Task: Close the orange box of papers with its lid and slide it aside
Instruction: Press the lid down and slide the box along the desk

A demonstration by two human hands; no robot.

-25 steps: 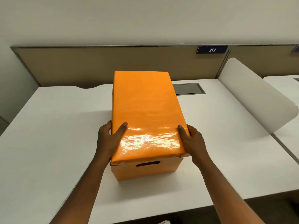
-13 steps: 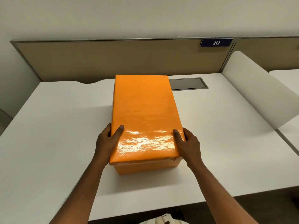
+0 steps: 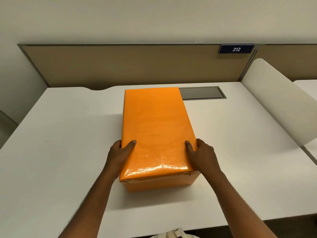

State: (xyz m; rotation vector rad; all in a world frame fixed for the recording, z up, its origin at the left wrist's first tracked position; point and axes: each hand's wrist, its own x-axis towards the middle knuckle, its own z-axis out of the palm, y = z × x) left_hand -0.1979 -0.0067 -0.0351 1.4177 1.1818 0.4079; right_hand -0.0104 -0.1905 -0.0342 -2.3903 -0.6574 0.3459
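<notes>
- Both hands clasp the near end of the lid point(image 3: 155, 129): the left hand point(image 3: 120, 156) wraps its left edge with the thumb lying on top, and the right hand point(image 3: 203, 156) mirrors it on the right edge, thumb also on top.
- Neither hand is closed into a fist or let go; each is grasping the lid's rim, fingers down the side and out of sight behind the box point(image 3: 161, 183).
- Thumbs on top and fingers on the sides let the person press the lid down and steer the box at once, which suits both seating the lid and pushing the box along.
- That box sits in the middle of the frame on the white surface point(image 3: 65, 145), its long side running away toward the tan partition point(image 3: 120, 66); its far right corner overlaps the grey hatch point(image 3: 202, 93) in the surface.
- At the near end the lid looks fully down: only a narrow band of the box front shows beneath its rim, so the closing seems done and the sliding aside is what remains.
- Against the frame a second ago, the lid has dropped: then a handle slot showed in the box front under the lid, and now that slot is covered.
- Since then the hands have kept to the same near corners, gripping much as before.
- Compared with that frame, the box also lies farther up toward the partition, though the camera's own shift may account for part of that.
</notes>
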